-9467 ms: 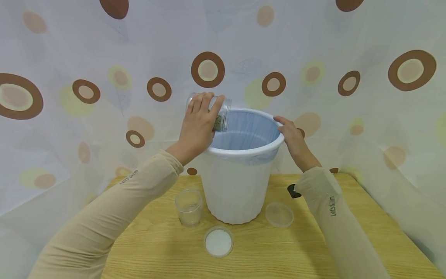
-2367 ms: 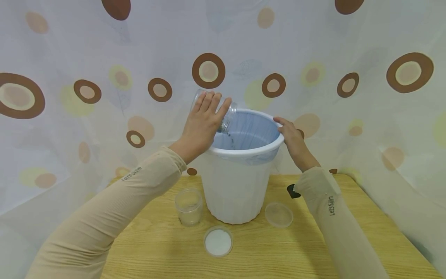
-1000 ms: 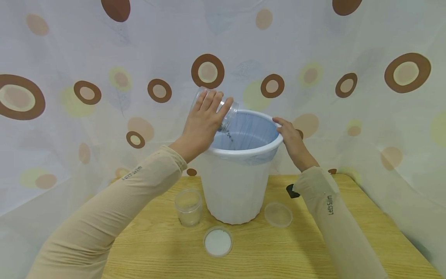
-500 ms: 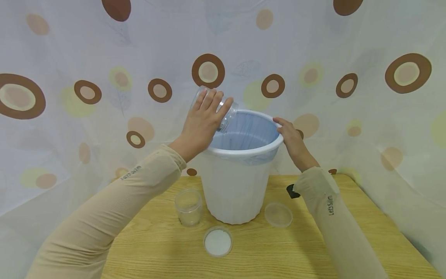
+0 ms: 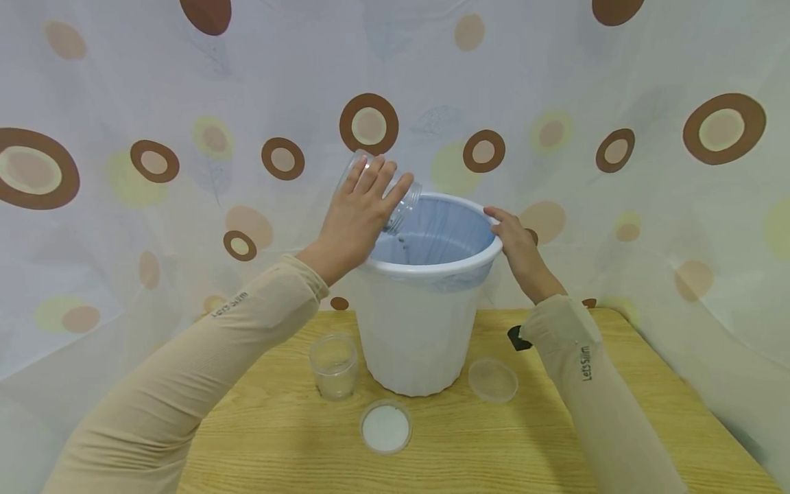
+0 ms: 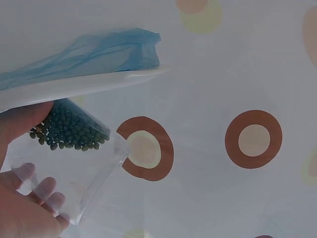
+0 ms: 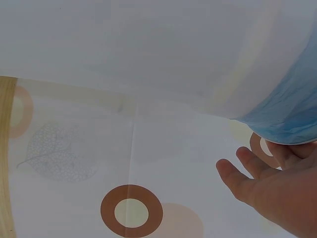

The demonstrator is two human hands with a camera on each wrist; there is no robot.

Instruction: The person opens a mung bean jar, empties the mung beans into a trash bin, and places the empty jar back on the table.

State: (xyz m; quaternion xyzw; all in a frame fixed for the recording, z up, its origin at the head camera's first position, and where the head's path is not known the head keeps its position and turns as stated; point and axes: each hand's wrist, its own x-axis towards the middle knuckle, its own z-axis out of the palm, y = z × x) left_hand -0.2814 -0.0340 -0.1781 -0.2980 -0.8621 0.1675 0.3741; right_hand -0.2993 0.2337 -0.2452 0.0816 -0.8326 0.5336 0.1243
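My left hand point(image 5: 354, 219) grips a clear jar point(image 5: 407, 200), tipped with its mouth over the left side of a white trash bin point(image 5: 420, 336). A few dark green beans point(image 5: 402, 241) drop from the mouth into the bin. In the left wrist view, more beans, which look like mung beans point(image 6: 69, 131), lie along the jar's lower side, with the fingers around the glass-clear wall. A blue plastic bag point(image 5: 447, 226) lines the bin and folds over its rim. My right hand point(image 5: 521, 254) holds the bin's right rim; the bin's bottom inside is hidden.
A second clear jar point(image 5: 334, 381) stands left of the bin on the wooden table point(image 5: 296, 453). A round lid with a white middle point(image 5: 386, 429) lies in front, and a translucent lid point(image 5: 493, 380) to the right. A small black object point(image 5: 520, 338) is beside the right sleeve.
Since the earliest frame, the left hand has tipped the jar further and moved it slightly right; beans now fall from it. The right hand stays on the rim.
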